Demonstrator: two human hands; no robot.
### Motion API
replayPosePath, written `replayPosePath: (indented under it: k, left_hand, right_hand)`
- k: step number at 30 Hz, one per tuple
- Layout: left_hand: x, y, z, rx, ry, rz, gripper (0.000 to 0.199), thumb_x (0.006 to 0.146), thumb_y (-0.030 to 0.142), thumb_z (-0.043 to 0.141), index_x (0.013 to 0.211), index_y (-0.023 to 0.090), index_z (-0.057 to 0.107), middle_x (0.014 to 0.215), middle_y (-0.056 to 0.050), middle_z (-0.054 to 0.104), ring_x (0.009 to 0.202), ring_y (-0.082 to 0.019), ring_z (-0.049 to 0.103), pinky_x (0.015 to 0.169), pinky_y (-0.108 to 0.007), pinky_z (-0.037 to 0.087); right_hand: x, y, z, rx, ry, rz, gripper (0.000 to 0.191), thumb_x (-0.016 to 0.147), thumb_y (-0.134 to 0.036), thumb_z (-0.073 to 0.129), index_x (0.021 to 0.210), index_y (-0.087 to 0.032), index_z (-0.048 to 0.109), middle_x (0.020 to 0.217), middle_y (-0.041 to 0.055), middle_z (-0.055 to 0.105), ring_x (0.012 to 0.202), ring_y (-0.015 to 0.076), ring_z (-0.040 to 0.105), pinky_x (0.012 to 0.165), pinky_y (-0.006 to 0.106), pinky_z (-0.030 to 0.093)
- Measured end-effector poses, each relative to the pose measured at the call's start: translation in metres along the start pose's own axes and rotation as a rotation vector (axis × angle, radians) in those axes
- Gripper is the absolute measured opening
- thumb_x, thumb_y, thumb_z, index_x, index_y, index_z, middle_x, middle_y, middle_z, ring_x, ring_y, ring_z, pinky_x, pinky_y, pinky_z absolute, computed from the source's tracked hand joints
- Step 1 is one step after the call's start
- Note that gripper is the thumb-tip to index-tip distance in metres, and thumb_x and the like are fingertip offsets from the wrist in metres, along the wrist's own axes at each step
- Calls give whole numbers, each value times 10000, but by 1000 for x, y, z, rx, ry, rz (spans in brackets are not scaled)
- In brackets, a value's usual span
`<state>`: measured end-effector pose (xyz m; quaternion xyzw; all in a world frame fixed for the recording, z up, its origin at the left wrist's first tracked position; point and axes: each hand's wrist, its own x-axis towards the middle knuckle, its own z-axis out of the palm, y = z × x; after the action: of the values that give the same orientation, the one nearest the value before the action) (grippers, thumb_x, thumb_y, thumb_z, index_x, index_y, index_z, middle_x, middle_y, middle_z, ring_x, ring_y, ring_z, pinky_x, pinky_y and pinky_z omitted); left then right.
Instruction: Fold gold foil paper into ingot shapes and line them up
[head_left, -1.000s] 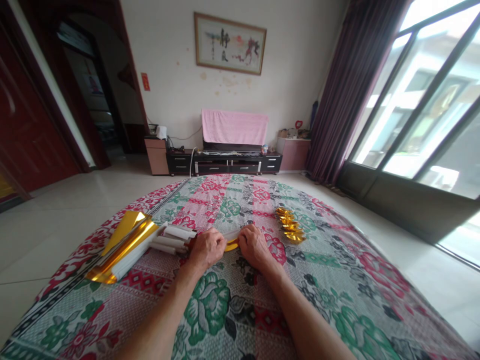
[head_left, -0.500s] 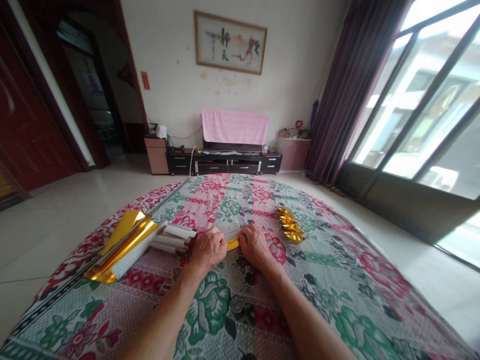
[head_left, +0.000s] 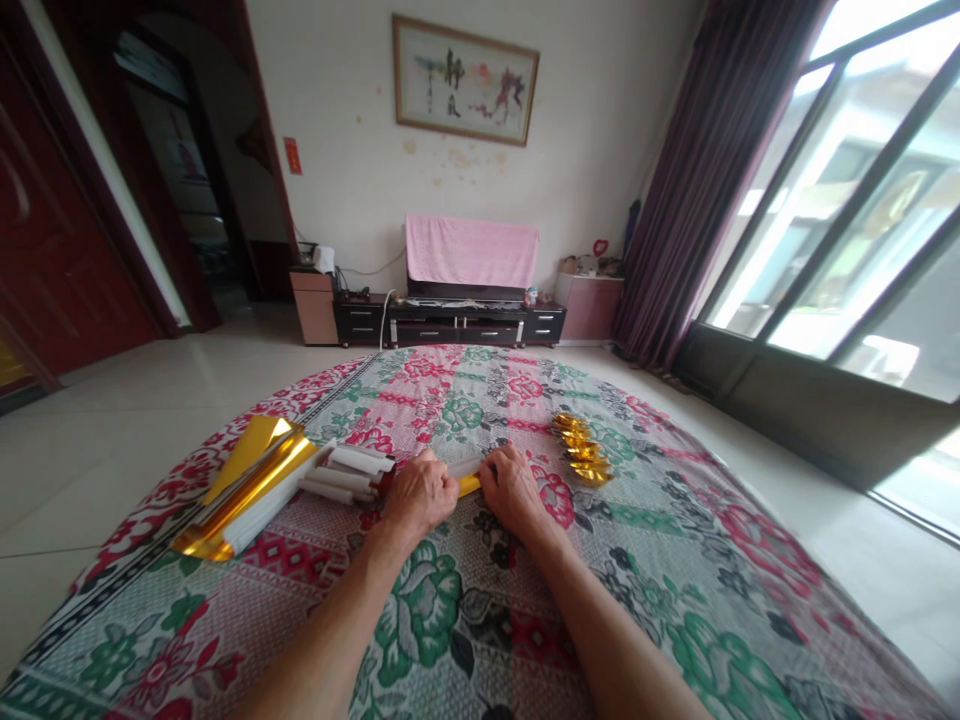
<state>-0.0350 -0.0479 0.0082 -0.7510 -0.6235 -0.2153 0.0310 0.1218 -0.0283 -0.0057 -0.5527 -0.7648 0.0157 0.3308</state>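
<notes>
A strip of gold foil paper (head_left: 469, 484) with a pale, whitish side lies between my two hands, low over the patterned cloth. My left hand (head_left: 424, 490) is closed on its left end, knuckles up. At the right end my right hand (head_left: 511, 487) grips the same paper, fingers curled and fingertips hidden. Just left of my left hand are several white paper rolls (head_left: 352, 465). Beyond those lies a stack of gold foil sheets (head_left: 251, 490), partly curled. On the right sits a row of folded gold foil pieces (head_left: 581, 450).
A flowered cloth (head_left: 420, 620) covers the round table. Past its far edge stands a low black TV cabinet (head_left: 457, 330), with a pink towel (head_left: 472, 250) over the television. Large windows (head_left: 847, 220) and a purple curtain (head_left: 720, 170) are on the right.
Both hands keep their grip on the foil paper, with barely any movement. The camera view has shifted slightly.
</notes>
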Motion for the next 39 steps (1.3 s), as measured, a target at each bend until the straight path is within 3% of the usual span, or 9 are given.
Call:
replayPosePath:
  k: [6,11,16,26,39]
  left_hand:
    - [1,-3,0,-31,-18,10,221,751,179,440,606,151,603,732,-65,583,687,-144,542,652,-246,384]
    - [0,-6,0,-62,-28,54,242,781,198,423,621,155,599,734,-62,569,687,-139,538,644,-242,376]
    - [0,-6,-1,-66,-34,57,252,788,202,418,618,155,599,732,-60,568,692,-139,544,641,-241,375]
    - [1,-6,-3,-93,-70,31,262,801,209,419,622,161,603,752,-54,574,735,-138,551,687,-238,386]
    - [0,-2,1,-17,-52,12,221,748,188,443,614,152,614,751,-67,583,736,-150,541,667,-249,384]
  right_hand:
    - [-2,-1,-4,45,-1,-3,141,801,-165,460,738,-165,586,809,45,559,788,146,511,747,238,374]
    - [-5,-4,-8,54,-66,-59,254,793,-162,462,978,-236,619,1120,44,539,988,179,487,840,304,353]
    - [-7,-7,-10,31,-154,-91,239,869,-245,403,940,-281,629,1243,11,484,1102,199,430,886,372,315]
    - [-5,-6,-8,6,-175,-87,252,897,-272,376,857,-234,622,1184,16,531,1042,180,455,860,347,307]
    - [-3,-1,0,67,-61,-33,196,835,-215,455,729,-180,615,1028,48,603,937,155,529,820,280,363]
